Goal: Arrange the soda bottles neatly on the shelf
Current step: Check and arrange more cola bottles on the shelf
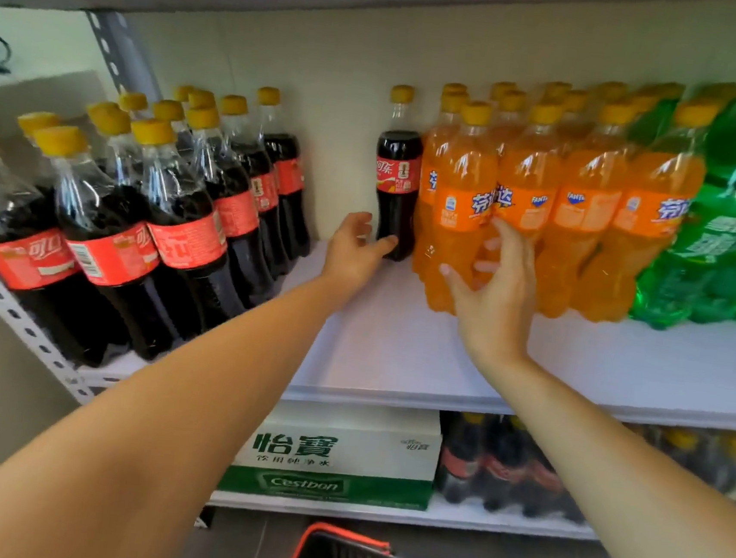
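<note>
A lone cola bottle point(396, 191) stands upright far back on the shelf point(395, 353), its right side against the block of orange soda bottles point(558, 193) and well apart from the cola group point(148, 212) at the left; green soda bottles point(735, 224) fill the right end; the left hand point(353, 250) lies just beside the lone bottle's lower body, fingers point(360, 222) loosely spread and the thumb tip at its foot, not wrapped round it; the right hand point(497, 291) rests straight, splayed fingers point(453, 280) against the nearest orange bottle point(461, 206) and holds nothing; the cola bottle looks full, so I judge it fairly heavy, with a stiff pressurised wall that will not dent; its smooth plastic (and glossy label) may slip under a light touch, and being tall and narrow it would likely tip if shoved up high; the waist just under the red label seems the best hold, thumb on one side and fingers on the other; sliding it along the white board by its lower half should also work; the orange bottles, packed tight, will probably shift as a block if pressed low
</note>
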The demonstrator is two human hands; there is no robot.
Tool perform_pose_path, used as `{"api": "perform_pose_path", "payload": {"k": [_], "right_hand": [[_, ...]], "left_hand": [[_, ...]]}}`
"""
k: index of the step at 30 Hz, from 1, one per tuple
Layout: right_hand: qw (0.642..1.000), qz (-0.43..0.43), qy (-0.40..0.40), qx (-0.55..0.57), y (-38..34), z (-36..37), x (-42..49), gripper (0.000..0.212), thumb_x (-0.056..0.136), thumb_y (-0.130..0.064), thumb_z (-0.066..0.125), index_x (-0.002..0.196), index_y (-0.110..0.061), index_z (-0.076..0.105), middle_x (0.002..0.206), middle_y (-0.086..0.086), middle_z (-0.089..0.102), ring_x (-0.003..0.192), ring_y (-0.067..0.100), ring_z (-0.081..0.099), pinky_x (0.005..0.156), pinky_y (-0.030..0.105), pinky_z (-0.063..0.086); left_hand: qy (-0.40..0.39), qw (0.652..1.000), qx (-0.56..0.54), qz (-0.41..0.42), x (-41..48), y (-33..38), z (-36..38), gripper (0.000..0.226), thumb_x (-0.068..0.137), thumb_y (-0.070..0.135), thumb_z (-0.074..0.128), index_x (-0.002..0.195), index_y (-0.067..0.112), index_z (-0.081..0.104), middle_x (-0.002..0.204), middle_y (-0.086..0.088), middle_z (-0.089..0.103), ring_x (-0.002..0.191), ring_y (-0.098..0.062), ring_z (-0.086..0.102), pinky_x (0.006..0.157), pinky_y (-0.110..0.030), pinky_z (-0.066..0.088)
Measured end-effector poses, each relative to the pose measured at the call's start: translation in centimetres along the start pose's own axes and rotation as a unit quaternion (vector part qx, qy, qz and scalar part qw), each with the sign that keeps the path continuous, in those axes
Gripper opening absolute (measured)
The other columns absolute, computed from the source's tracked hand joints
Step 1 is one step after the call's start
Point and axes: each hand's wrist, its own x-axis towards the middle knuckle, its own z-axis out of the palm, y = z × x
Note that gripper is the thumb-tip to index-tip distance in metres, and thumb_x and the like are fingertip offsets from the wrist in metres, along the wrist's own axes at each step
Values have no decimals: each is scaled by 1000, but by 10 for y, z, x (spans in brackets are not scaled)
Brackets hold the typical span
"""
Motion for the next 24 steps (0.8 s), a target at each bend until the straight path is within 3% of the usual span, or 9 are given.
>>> {"api": "perform_pose_path", "payload": {"k": [3,8,10,14,18,21,24], "right_hand": [[999,21,7,-25,8,4,0,68,78,-24,87,135,-18,49,114,1,59,96,17,61,78,37,57],[999,14,4,-35,15,4,0,63,78,-21,87,129,-19,50,107,-5,58,93,14,60,70,15,43],[999,11,2,-32,16,5,0,61,78,-17,86,128,-18,51,105,-5,57,93,13,59,70,12,41],[1000,10,-6,-17,13,1,-1,60,80,-15,85,129,-16,50,106,-2,58,93,15,60,73,30,54],[994,71,-71,39,3,-12,-3,65,82,-14,83,136,-16,48,119,4,60,105,21,61,87,40,56],[993,78,-67,58,-14,-25,-10,46,83,-17,82,124,-12,60,113,5,64,100,19,63,85,33,56],[982,85,-104,133,-44,-35,-20,36,86,-23,80,117,-9,67,105,2,69,92,10,66,76,14,53]], "left_hand": [[-30,999,-23,11,29,-4,12,65,90,21,78,146,13,45,145,-8,56,127,-23,57,104,-39,51],[-34,998,-49,13,56,-13,15,55,84,21,84,127,21,51,114,12,64,99,-3,64,70,-15,52],[-40,997,-55,32,56,-15,10,54,81,18,87,123,24,54,109,14,66,94,1,67,64,-12,54],[-38,995,-62,71,34,-14,-5,56,78,14,88,125,20,60,116,7,69,107,-11,67,80,-22,57],[0,995,-32,90,-17,-9,-29,57,74,15,91,125,12,65,108,-1,70,95,-13,68,79,-24,58],[2,995,-33,90,-65,-5,-51,48,73,15,92,115,14,70,105,-7,74,96,-25,69,84,-39,59],[-23,994,-46,93,-116,6,-65,45,68,22,92,107,15,72,103,-8,76,100,-37,68,91,-52,56]]}}
